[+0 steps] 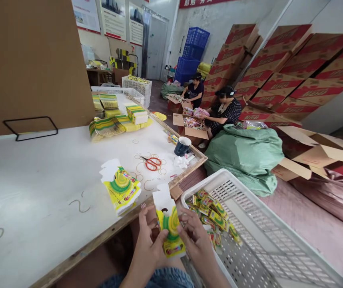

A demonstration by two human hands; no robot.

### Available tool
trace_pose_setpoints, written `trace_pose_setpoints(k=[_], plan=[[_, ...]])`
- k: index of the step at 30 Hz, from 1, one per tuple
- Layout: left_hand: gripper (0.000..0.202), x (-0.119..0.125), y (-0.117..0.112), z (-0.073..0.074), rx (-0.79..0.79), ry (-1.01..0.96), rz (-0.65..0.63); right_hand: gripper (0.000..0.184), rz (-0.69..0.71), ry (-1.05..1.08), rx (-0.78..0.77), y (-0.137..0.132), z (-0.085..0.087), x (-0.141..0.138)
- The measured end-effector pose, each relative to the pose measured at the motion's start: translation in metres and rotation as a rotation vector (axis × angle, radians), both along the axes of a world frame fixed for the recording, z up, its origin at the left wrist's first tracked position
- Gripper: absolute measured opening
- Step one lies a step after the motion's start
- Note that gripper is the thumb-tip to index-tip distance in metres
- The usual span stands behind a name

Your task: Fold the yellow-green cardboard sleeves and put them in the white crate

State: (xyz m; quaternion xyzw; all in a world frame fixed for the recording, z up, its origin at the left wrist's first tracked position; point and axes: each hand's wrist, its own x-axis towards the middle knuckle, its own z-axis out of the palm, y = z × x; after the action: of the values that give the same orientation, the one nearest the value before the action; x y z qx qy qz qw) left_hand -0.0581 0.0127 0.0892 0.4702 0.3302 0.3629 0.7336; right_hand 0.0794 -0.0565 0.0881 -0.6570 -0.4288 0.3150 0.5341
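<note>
The white worktable (48, 176) extends left of and forward of the grip; its wooden edge runs just beside the left hand (150, 236). The white perforated crate (243, 260) stands immediately right of the grip, beside the right hand (194, 232). Both hands are partly closed, fingers bent, on opposite sides of one yellow carton (171, 230). The left thumb lies on the front face; the right thumb and fingers contact the right side. The carton is positioned between the hands, printed face visible, white flap pointing away. A stack of matching cartons (122, 188) lies on the table, left and forward of the grip. Farther forward are a dark mug (181, 148) and red-handled scissors (153, 163). Small packets (218, 218) lie in the crate, right of the grip. Thin loose bands (144, 186) surround the scissors.
</note>
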Motion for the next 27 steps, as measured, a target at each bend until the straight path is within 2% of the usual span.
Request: trace_pose_setpoints(k=[3,6,9,11,13,16,18,20,23,27], plan=[[0.062,-0.001,0.0,0.002,0.027,-0.061,-0.106,0.039,0.1,0.043,0.043,0.004,0.012,0.005],[0.057,-0.003,0.002,-0.002,0.005,-0.143,-0.2,0.033,0.196,0.098,0.01,0.006,0.021,0.012],[0.046,-0.005,0.002,-0.008,-0.051,-0.171,-0.295,0.019,0.218,0.077,-0.052,0.008,0.025,0.019],[0.042,-0.005,0.001,-0.009,-0.108,-0.184,-0.328,0.021,0.201,0.004,-0.073,0.01,0.025,0.022],[0.046,-0.004,-0.001,-0.008,-0.138,-0.181,-0.312,0.026,0.167,-0.052,-0.059,0.012,0.025,0.022],[0.073,-0.002,0.0,-0.005,-0.124,-0.167,-0.264,0.022,0.098,-0.035,-0.019,0.017,0.024,0.019],[0.079,-0.003,0.001,-0.005,-0.114,-0.163,-0.272,0.023,0.086,-0.014,-0.01,0.019,0.023,0.018],[0.065,-0.003,0.003,-0.007,-0.091,-0.151,-0.279,0.025,0.11,-0.048,0.02,0.019,0.024,0.019],[0.045,-0.005,0.006,-0.011,-0.01,-0.073,-0.209,0.033,0.136,-0.089,0.049,0.018,0.029,0.023],[0.041,-0.005,0.006,-0.015,0.098,0.038,-0.159,0.027,0.278,0.085,-0.146,0.017,0.032,0.026]])
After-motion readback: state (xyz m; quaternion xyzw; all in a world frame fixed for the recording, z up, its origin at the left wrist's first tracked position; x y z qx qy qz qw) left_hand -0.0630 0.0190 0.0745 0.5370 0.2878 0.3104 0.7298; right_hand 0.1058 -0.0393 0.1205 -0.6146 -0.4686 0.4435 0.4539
